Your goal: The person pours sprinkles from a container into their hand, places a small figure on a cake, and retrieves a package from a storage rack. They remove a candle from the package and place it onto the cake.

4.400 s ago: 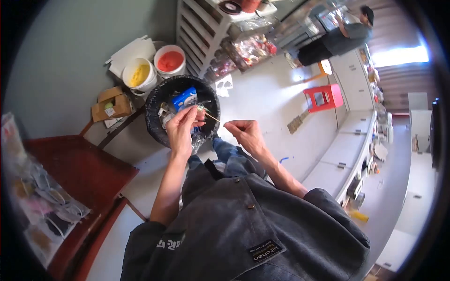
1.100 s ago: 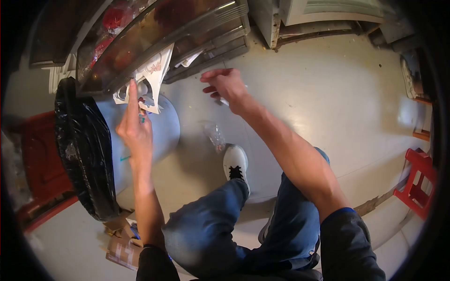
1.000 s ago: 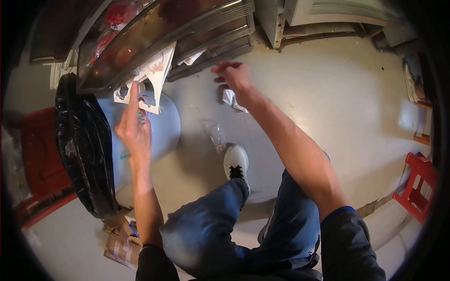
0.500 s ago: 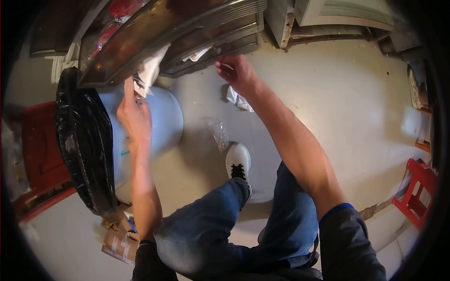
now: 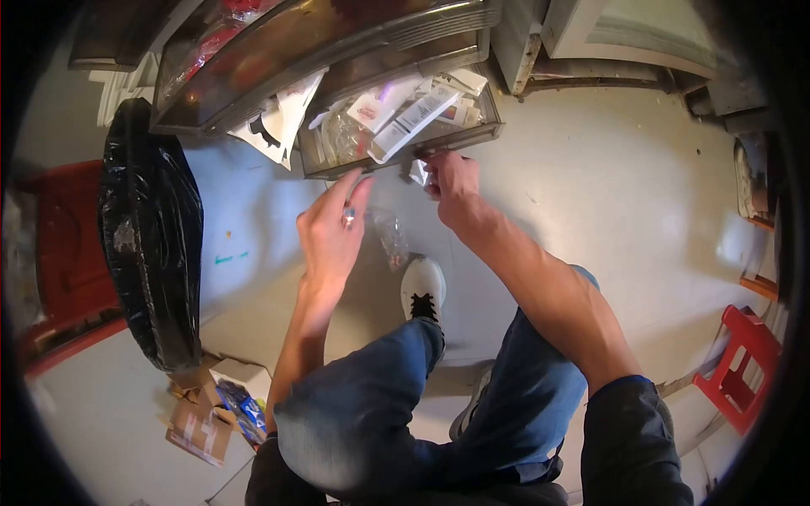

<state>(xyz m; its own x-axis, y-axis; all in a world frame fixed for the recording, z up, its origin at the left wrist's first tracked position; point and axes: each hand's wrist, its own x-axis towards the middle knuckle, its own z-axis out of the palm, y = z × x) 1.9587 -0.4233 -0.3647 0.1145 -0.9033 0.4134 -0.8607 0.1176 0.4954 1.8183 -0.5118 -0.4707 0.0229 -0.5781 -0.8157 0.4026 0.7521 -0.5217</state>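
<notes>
A low translucent drawer (image 5: 403, 153) is pulled out, with white boxes (image 5: 415, 124) and clear plastic packaging (image 5: 344, 135) in it. My right hand (image 5: 456, 187) has its fingers curled at the drawer's front edge, closed on it. My left hand (image 5: 327, 232), with a ring on one finger, reaches to the front left part of the same edge. Its fingers are stretched and nothing shows in them. A white sheet with black print (image 5: 278, 122) hangs from the drawer above (image 5: 278, 63). White crumpled paper (image 5: 419, 173) lies on the floor, partly behind my right hand.
On the left stands a bin with a black bag (image 5: 152, 244), beside red furniture (image 5: 72, 236). An opened cardboard box (image 5: 202, 426) sits at lower left. A clear wrapper (image 5: 391, 240) lies near my shoe (image 5: 423, 287). A red stool (image 5: 741, 371) stands at right.
The low drawer has come outward, showing its boxes. My left hand has let go of the white sheet and moved right to the drawer. My right hand has moved down slightly with the drawer edge.
</notes>
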